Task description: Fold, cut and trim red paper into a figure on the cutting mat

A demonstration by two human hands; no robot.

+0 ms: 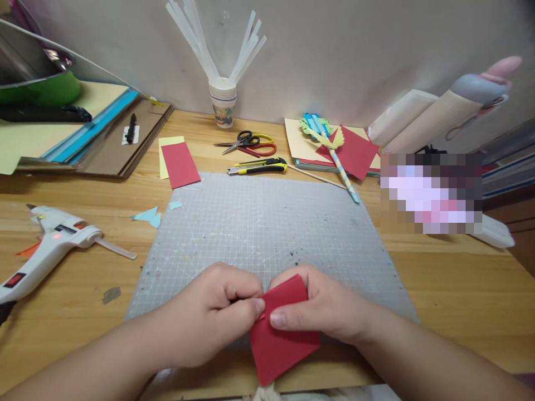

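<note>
Between my two hands is a piece of red paper [288, 342], folded or layered, held tilted over the near edge of the grey cutting mat [267, 223]. My left hand [225, 312] pinches its upper left edge between thumb and curled fingers. On the right side, my right hand [317, 303] grips the paper with the thumb flat on the front and the fingers behind it. The paper's back and the fingers behind it are hidden.
A glue gun [62, 236] with a lit red light lies left. Behind the mat are a utility knife [257, 165], scissors [246, 143], a paper cup [223, 103] of glue sticks, a red paper rectangle [181, 165] and a paper flower [320, 131]. Blue scraps [148, 216] lie left.
</note>
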